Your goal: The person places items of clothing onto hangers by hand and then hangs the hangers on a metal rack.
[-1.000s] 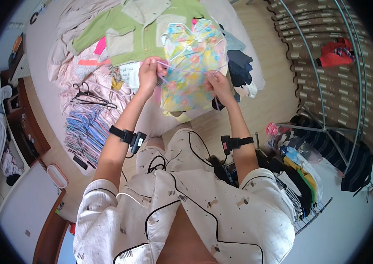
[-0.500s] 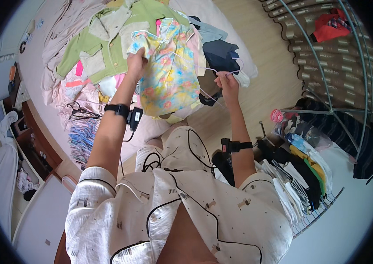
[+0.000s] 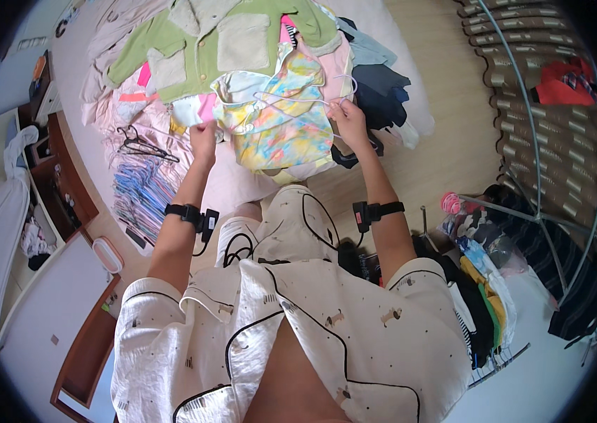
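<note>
A sleeveless floral garment (image 3: 284, 134) in yellow, blue and pink lies spread in front of me on the bed, its upper edge folded over. A thin pale hanger (image 3: 291, 99) crosses its upper part, with the hook at the right. My right hand (image 3: 349, 121) grips the hanger near its hook end. At the garment's left edge my left hand (image 3: 203, 144) is closed, fingertips pressed together; what they pinch is hidden. Just beyond lies a green jacket (image 3: 231, 60) with fleecy cream collar and pockets.
Many hangers (image 3: 140, 190) lie bunched at the bed's left edge, with black hangers (image 3: 145, 144) above them. Dark folded clothes (image 3: 379, 95) sit at the right of the bed (image 3: 414, 84). A metal rack (image 3: 539, 211) with hung clothes (image 3: 485, 303) stands on the right.
My left hand has let go of the garment's upper left part and come down toward me, left of it. The garment's top has folded over. My right hand, with the hanger, has shifted slightly left.
</note>
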### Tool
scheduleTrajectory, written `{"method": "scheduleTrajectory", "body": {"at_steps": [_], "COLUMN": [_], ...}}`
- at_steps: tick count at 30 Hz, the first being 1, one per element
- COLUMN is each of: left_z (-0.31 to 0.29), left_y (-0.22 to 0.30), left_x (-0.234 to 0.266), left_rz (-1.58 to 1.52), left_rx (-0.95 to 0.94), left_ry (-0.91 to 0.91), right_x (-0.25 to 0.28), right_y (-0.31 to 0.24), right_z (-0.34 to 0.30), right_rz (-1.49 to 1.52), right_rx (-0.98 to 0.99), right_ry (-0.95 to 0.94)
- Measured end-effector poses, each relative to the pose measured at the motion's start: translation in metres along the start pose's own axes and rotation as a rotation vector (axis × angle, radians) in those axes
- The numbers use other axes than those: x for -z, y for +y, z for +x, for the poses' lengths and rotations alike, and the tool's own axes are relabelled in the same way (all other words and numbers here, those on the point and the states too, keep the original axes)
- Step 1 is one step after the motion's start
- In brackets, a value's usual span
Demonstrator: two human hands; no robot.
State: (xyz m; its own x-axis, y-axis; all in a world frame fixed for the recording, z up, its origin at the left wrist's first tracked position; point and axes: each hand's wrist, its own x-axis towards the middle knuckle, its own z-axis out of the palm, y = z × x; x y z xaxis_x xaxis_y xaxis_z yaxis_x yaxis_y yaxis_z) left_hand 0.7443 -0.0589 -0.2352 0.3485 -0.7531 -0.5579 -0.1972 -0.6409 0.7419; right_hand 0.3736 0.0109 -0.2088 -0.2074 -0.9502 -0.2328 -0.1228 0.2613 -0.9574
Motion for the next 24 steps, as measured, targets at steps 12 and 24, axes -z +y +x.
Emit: {"method": "scheduleTrajectory", "body": {"at_steps": [12, 24], "left_z": [-0.007, -0.096], "left_y": [0.060, 0.121], "left_x": [-0.063, -0.060], "left_rz": [0.461, 0.246], "left_rx": [-0.507, -0.833], "left_ry": [0.210, -0.044], "right_x": [0.009, -0.064], "right_y": [-0.084, -0.130], "right_z": [0.014, 0.039], "right_rz": [-0.487, -0.528], "right_rx": [0.593, 0.714], "right_ry": [0.008, -0.190]}}
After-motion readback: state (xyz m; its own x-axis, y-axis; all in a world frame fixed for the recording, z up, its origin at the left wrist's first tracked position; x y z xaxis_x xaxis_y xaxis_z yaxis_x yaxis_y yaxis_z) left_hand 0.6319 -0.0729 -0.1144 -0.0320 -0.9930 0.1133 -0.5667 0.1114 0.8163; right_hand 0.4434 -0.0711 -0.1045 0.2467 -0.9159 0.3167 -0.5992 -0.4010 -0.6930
